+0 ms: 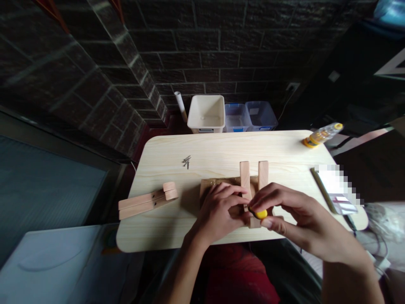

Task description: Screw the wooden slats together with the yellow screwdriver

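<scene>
it looks like a room in a home with a small work corner, though a little workshop cannot be ruled out. a dark block wall rises behind a pale, round-cornered desk. low on it sits a socket with a cord. a cream bin and clear tubs stand between wall and desk. wood and metal fasteners on the desk lend the workshop air.
</scene>
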`<action>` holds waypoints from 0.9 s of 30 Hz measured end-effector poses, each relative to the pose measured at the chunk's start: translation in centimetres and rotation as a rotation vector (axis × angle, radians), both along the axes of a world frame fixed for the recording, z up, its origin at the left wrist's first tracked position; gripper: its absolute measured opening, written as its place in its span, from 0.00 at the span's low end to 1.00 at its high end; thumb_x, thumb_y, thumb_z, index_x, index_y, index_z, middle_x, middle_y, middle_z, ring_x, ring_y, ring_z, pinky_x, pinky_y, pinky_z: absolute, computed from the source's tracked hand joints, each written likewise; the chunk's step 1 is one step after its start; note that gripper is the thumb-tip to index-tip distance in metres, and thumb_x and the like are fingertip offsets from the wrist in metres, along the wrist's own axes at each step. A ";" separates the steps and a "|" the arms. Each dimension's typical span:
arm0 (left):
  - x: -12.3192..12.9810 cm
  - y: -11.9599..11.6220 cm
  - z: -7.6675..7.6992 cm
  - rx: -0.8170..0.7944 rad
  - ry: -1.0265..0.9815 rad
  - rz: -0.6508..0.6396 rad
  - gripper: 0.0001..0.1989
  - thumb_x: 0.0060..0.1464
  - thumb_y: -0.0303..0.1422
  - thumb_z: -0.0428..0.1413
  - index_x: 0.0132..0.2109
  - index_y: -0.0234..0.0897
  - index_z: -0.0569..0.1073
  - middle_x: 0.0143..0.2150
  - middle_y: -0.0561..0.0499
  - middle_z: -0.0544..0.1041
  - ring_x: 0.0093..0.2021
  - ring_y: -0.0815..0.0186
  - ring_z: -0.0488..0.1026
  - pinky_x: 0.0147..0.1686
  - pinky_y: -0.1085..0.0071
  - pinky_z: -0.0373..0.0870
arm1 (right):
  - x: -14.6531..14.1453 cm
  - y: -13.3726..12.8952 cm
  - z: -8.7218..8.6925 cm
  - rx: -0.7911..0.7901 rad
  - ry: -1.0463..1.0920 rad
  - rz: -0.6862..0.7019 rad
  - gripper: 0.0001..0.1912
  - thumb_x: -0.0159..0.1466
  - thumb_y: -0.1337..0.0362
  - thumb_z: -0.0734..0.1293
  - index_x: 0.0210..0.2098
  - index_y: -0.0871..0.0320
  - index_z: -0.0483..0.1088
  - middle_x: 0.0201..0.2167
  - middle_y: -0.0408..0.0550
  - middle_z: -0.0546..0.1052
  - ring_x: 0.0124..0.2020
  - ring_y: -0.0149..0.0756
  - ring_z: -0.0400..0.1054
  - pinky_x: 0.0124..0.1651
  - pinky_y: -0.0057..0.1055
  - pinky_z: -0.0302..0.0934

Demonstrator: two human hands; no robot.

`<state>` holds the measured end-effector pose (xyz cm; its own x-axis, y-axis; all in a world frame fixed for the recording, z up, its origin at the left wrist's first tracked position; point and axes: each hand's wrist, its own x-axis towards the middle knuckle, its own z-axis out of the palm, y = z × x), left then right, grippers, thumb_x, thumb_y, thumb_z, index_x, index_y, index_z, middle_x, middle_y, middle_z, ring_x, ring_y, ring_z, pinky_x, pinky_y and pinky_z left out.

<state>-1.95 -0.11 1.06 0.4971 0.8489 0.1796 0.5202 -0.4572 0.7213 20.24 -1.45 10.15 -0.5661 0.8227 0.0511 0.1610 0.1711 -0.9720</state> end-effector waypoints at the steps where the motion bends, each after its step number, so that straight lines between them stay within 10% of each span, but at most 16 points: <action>1: 0.0 0.0 0.0 -0.001 -0.002 0.000 0.08 0.57 0.38 0.68 0.45 0.46 0.83 0.58 0.53 0.82 0.56 0.54 0.75 0.58 0.53 0.68 | 0.0 0.0 0.0 0.002 0.003 -0.004 0.11 0.72 0.70 0.71 0.52 0.51 0.78 0.48 0.49 0.81 0.53 0.38 0.76 0.57 0.32 0.68; 15: -0.1 0.0 0.0 -0.002 -0.031 0.007 0.10 0.56 0.38 0.69 0.46 0.46 0.83 0.57 0.53 0.82 0.56 0.55 0.74 0.58 0.54 0.68 | 0.3 -0.2 0.0 0.026 0.007 -0.017 0.12 0.73 0.69 0.68 0.52 0.49 0.78 0.53 0.51 0.81 0.59 0.43 0.73 0.61 0.37 0.68; 20: -0.1 0.0 -0.1 -0.008 -0.012 -0.001 0.09 0.57 0.38 0.68 0.45 0.46 0.83 0.58 0.53 0.82 0.56 0.55 0.74 0.58 0.53 0.67 | 0.5 -0.5 -0.1 -0.064 0.007 -0.024 0.12 0.75 0.68 0.65 0.53 0.48 0.77 0.52 0.50 0.80 0.44 0.38 0.78 0.48 0.34 0.74; 27: -0.1 0.0 -0.2 0.003 -0.010 0.002 0.08 0.57 0.37 0.68 0.45 0.45 0.83 0.58 0.53 0.82 0.56 0.56 0.74 0.58 0.55 0.68 | 0.4 -0.4 -0.2 -0.067 -0.004 -0.020 0.11 0.74 0.67 0.67 0.51 0.47 0.77 0.52 0.50 0.80 0.49 0.40 0.77 0.44 0.31 0.75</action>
<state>-2.04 -0.12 0.83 0.4936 0.8493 0.1871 0.5140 -0.4585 0.7250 20.68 -1.81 9.90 -0.5495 0.8354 -0.0067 0.1678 0.1026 -0.9805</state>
